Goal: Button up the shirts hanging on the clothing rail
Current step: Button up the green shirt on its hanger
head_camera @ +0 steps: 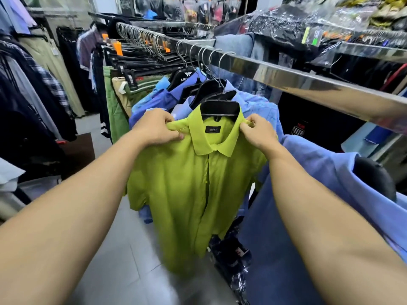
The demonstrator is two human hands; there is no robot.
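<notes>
Lime-green collared cotton shirt (189,183) hanging on a black plastic hanger (220,107) off the shiny chrome clothing rail (286,75), front closed. Left hand (158,126) pinching one shoulder, right hand (256,130) pinching the other. Blue shirts (259,104) crowded right behind.

- A lime-green shirt (193,183) hangs mid-frame on a black hanger (220,107) from the chrome rail (286,75).
- The left hand (156,128) pinches its left shoulder; the right hand (256,130) pinches the right.
- Blue shirts (308,172) hang at right.
</notes>
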